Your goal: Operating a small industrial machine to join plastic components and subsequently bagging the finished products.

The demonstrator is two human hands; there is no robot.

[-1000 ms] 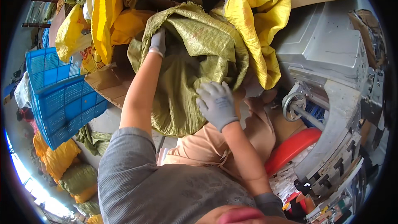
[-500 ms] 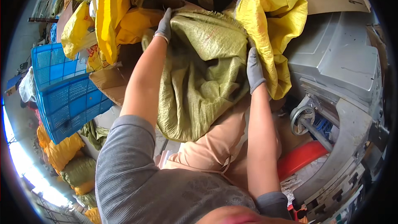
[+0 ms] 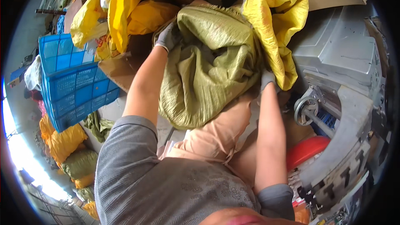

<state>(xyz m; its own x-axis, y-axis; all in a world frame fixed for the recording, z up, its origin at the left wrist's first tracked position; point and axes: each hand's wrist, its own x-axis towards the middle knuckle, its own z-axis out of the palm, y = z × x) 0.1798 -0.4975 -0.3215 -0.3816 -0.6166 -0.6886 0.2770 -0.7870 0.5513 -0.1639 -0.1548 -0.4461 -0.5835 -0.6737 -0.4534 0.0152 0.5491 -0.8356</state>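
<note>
A crumpled olive-green woven sack point(image 3: 208, 71) hangs in folds in front of me, its lower part over my light trousers. My gloved left hand point(image 3: 167, 37) is closed at the sack's left edge, with some fingertips hidden in the cloth. At the sack's right side, my gloved right hand point(image 3: 267, 77) reaches between the green cloth and a bright yellow woven sack point(image 3: 273, 29). The fingers of that hand are out of sight, so their grip does not show.
Blue plastic crates point(image 3: 77, 83) stand at the left, near hanging yellow bags point(image 3: 123, 12). Filled sacks point(image 3: 68, 143) lie farther left. On the right are a grey machine point(image 3: 337, 54) with a handwheel point(image 3: 306, 110) and a red rounded object point(image 3: 306, 152).
My left hand has slid down along the green sack's edge. My right hand has moved down and its fingers have gone out of sight beside the cloth. The green sack's top has folded over.
</note>
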